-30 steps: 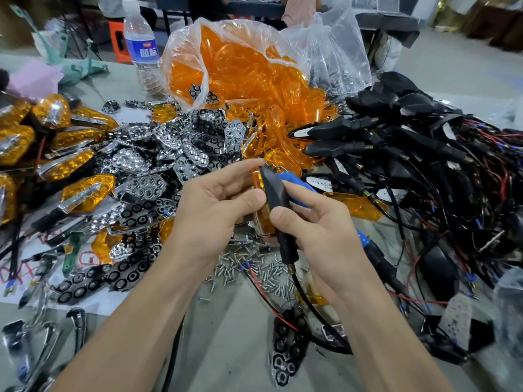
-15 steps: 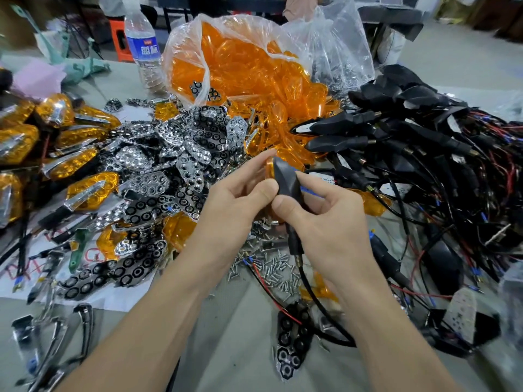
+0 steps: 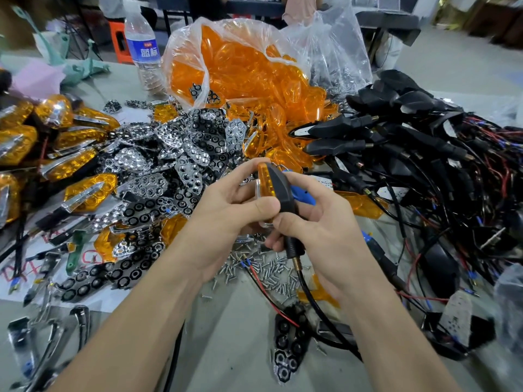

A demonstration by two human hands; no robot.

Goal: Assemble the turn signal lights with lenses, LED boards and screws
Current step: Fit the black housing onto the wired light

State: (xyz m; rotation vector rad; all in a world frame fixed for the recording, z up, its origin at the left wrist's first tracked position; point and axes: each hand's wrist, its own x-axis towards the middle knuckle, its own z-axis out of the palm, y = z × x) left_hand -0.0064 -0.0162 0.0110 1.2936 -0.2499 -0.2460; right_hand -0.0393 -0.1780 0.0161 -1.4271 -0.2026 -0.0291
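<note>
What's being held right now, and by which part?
One turn signal light: left hand pinches the orange lens edge, right hand grips its black housing near the stem, plus a blue-handled tool.

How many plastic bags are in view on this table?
2. One bag, stuffed with orange lenses, lies at the far middle of the table; a second, clear bag sits just to its right. More could be hidden behind the piles.

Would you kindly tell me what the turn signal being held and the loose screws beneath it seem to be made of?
Turn signal: black housing looks like matte moulded plastic; its amber lens is translucent and glossy, probably plastic too. Screws: small, silvery and shiny, so likely plated metal, though too small to confirm.
</note>
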